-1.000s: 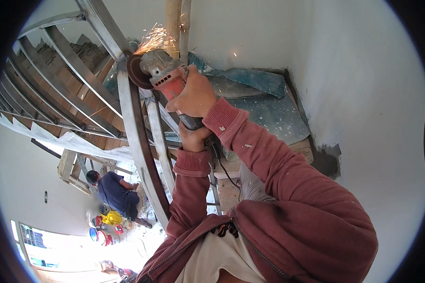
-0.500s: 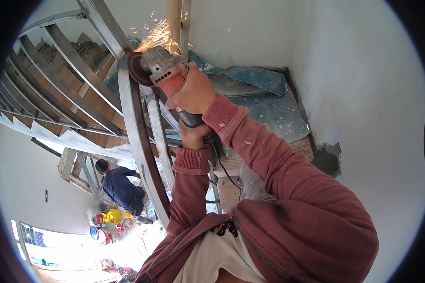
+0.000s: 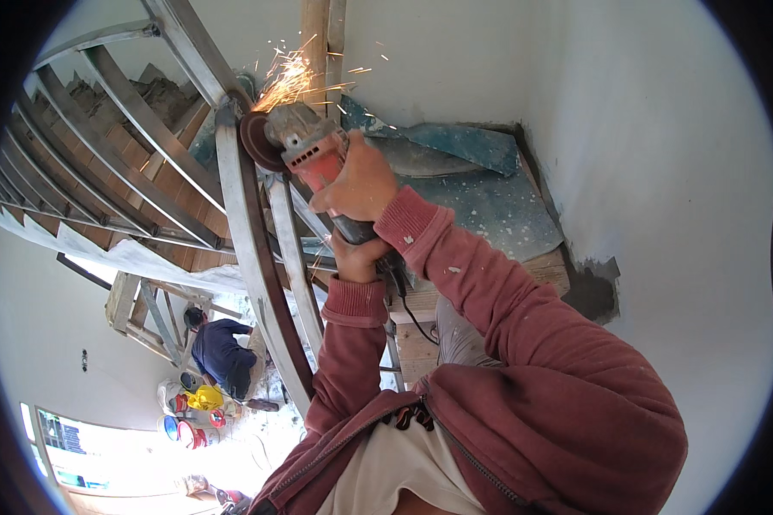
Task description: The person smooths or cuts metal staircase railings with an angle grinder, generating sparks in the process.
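Note:
Both my hands are closed around a red and grey angle grinder [image 3: 319,163]. My right hand [image 3: 362,184] wraps its red body just behind the gear head. Lower down, my left hand [image 3: 357,256] grips the dark rear end, where a black cord [image 3: 410,313] hangs off. The round brown disc [image 3: 263,141] meets the steel handrail [image 3: 239,172] close to its joint with the upper rail piece [image 3: 193,51]. Orange sparks [image 3: 290,79] fly up and away from the contact. The exact contact spot is partly hidden behind the disc.
Curved metal balusters [image 3: 137,129] fill the left side above wooden stair treads [image 3: 167,184]. A speckled blue-green sheet [image 3: 489,202] covers a wooden step beside the wall. Below left, another person [image 3: 223,352] crouches near several buckets [image 3: 199,436]. A wooden post [image 3: 314,51] stands ahead.
The grinder and both hands have shifted slightly right and down along the rail. The spark spray has changed shape. The crouching person below has moved a little to the right.

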Available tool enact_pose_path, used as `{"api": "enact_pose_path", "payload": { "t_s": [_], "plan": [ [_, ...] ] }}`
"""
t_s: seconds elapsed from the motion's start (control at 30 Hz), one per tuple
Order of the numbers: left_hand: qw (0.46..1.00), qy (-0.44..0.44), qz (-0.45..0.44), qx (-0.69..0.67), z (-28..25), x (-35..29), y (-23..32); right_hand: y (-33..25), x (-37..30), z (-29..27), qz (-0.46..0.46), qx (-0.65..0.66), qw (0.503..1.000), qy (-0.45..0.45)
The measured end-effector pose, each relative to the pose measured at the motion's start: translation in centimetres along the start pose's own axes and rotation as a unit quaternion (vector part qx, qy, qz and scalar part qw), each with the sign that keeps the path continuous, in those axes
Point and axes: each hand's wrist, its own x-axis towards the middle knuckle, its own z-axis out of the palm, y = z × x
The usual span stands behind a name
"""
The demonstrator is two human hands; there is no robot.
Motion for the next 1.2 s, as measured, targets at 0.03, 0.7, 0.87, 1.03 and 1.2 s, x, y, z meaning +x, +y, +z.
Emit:
{"api": "enact_pose_path", "payload": {
  "t_s": [0.03,0.7,0.87,1.03,1.2],
  "plan": [
    [1.0,0.0,0.0,0.0,0.2,0.0,0.2,0.1,-0.1,0.0,0.001,0.001,1.0,-0.01],
    [1.0,-0.013,0.012,-0.02,0.9,-0.1,0.8,-0.6,-0.3,-0.6,0.028,0.011,0.999,-0.016],
    [0.999,-0.022,-0.025,0.018,-0.1,-2.6,-2.6,3.5,-3.1,0.3,0.086,0.072,0.994,-0.008],
    [0.993,-0.055,-0.099,0.021,0.5,-5.1,-3.5,7.0,-6.6,0.6,0.082,0.126,0.987,0.06],
    [0.975,-0.093,-0.201,0.028,0.3,-8.0,-6.6,10.7,-10.4,0.6,0.095,0.17,0.976,0.099]
  ]
}}
